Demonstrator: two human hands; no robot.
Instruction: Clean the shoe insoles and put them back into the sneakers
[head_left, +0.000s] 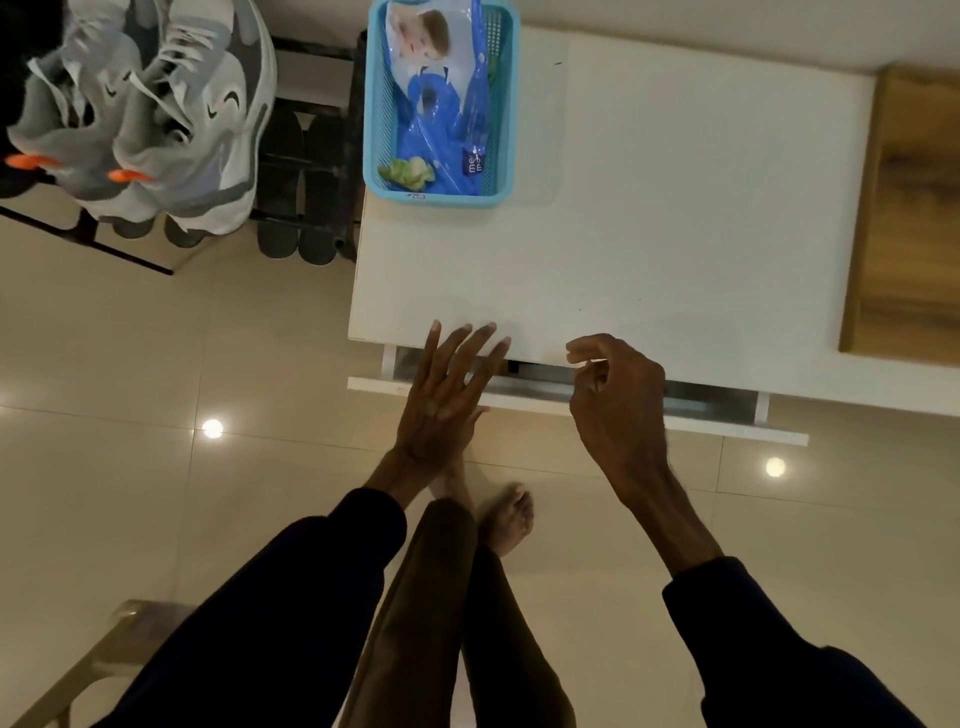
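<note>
At the desk's (675, 208) near edge both hands are empty. The left hand (441, 400) is flat, its fingers (470, 351) straight and spread, with the tips over the edge above a drawer (571, 402) that stands slightly open. Whether they touch the top I cannot tell. The right hand (613, 400) is loosely curled beside it and nothing shows between its thumb and forefinger.

The sneakers (156, 114), grey and white, sit side by side on a rack (88, 239) off the desk's left edge, well apart from both hands. A dark, flat pair (298, 182) lies on the rack's lower level just beside that edge (insoles or slippers, I cannot tell which). At the far left corner a blue basket (371, 104) holds a wipes pack (441, 104).

With nothing in hand and no insoles on the desk, this looks like the start of a step: fetching either the shoes or a wipe. To do it well, I would bring one sneaker to the bare middle of the desk rather than work over the rack. One hand should steady the heel while the other peels the insole out from the heel end, so that it does not crease. A wipe is best pulled with the pack held down, or the basket may slide toward the corner.
</note>
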